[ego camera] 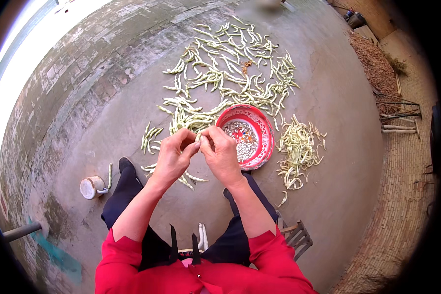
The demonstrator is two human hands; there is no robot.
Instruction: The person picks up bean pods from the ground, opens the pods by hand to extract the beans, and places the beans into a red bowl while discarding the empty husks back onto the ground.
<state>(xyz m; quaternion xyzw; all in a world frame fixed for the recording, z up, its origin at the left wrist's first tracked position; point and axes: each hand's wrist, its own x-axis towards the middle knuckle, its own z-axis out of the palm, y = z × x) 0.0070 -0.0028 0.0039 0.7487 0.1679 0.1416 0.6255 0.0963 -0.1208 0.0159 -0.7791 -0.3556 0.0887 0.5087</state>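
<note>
Between my two hands a pale green bean pod (198,137) is pinched, mostly hidden by the fingers. My left hand (176,152) grips it with thumb and forefinger from the left. On the other side, my right hand (220,152) has its thumb and fingers closed on the same pod. Just beyond and to the right of my right hand stands a red enamel basin (266,147) with a white pattern on its wall. Shelled beans (247,149), whitish and some speckled, cover part of its bottom. Many unshelled bean pods (220,79) lie spread on the ground beyond the hands.
A heap of emptied-looking pods (297,149) lies right of the basin. An enamel mug (92,187) rests left of my left shoe, beside a single pod (110,175). Behind my right leg is a small wooden chair (299,239). Brick paving (400,183) borders the concrete at right.
</note>
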